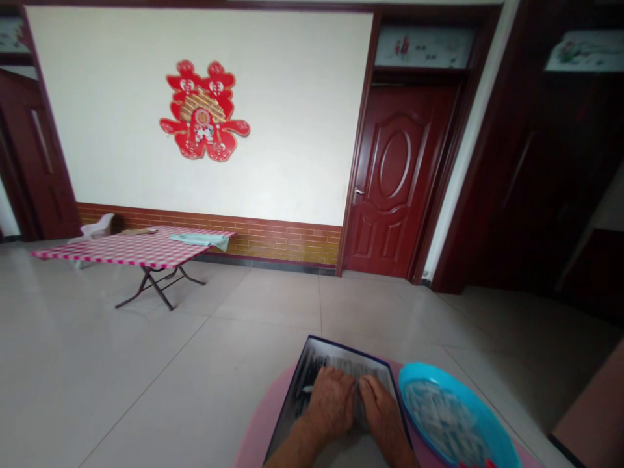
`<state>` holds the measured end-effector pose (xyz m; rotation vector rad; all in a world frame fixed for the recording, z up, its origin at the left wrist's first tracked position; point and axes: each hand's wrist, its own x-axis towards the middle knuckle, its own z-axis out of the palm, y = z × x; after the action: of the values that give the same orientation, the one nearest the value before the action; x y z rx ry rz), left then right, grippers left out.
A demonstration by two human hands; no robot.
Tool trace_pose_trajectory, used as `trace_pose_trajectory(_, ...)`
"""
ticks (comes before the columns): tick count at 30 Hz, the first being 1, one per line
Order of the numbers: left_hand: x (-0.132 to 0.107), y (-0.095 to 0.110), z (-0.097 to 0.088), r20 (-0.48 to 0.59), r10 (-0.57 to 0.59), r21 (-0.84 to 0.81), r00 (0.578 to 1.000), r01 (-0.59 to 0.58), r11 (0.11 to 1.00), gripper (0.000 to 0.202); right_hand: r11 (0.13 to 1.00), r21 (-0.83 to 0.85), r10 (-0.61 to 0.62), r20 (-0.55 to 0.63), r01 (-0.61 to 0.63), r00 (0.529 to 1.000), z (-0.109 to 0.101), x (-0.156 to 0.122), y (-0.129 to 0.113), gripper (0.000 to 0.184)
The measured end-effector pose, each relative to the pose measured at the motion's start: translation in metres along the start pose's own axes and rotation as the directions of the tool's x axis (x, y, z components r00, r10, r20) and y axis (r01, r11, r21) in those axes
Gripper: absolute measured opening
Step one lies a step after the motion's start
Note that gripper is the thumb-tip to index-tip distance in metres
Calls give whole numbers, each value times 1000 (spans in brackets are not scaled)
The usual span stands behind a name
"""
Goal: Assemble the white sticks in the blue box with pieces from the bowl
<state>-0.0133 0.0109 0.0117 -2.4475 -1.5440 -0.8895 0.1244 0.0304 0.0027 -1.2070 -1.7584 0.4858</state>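
Both my hands rest side by side inside a dark shallow box (312, 364) that lies on a pink round table (266, 429). My left hand (332, 400) lies palm down with fingers curled over blurred pale pieces in the box. My right hand (381, 406) sits right beside it, fingers bent onto the same pieces. What the fingers grip is too smeared to name. A blue round basin (419, 380) with pale contents stands just right of the box.
A folding table (131, 250) with a red-and-white checked cloth stands at the far left. A red wooden door (397, 182) is shut in the back wall, which bears a red paper decoration (203, 112). Pale floor tiles (195, 364) lie between.
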Motion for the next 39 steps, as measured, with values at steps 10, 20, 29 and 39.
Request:
trace_pose_trajectory(10,-2,4,2,-8,-5,28,1000,5,1000,16,997,-62,54,30,-52,998,-4,-3,-4,33)
trace_pose_trajectory(20,-2,4,3,51,-9,32,999,7,999,17,995,-90,35,13,-34,999,-1,-2,3,35)
trace_pose_trajectory(29,-5,1,14,21,2,2,1000,-2,1000,15,990,-72,129,63,-124,990,-4,-2,-2,43)
trace_pose_trajectory(39,-3,3,7,72,-4,25,997,2,1000,13,990,-53,132,70,-128,989,-3,-3,-1,38)
